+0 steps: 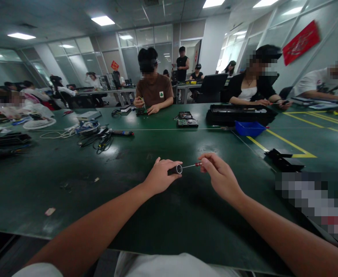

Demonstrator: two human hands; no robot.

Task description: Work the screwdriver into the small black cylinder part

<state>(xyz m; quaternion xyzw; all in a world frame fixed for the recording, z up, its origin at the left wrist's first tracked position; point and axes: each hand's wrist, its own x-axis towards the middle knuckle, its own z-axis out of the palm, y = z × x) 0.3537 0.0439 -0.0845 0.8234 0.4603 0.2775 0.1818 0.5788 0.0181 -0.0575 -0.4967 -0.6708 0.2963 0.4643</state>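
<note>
Over the green tabletop, my left hand (161, 176) is closed around a black cylindrical part (174, 169) whose round end, with a pale rim, faces right. I cannot make out exactly what this part is. My right hand (219, 175) pinches a small screwdriver (197, 164) by its red handle. The thin metal shaft points left, and its tip reaches the round end of the black part; whether it sits inside or only touches the rim is too small to tell.
Cables (101, 140) and a pen-like tool (122, 133) lie front left. Opened hard drives (187, 120) sit mid-table. A blue bin (250, 128), a long black housing (241, 114) and a black bracket (284, 159) are to the right. A person (154, 86) works across the table.
</note>
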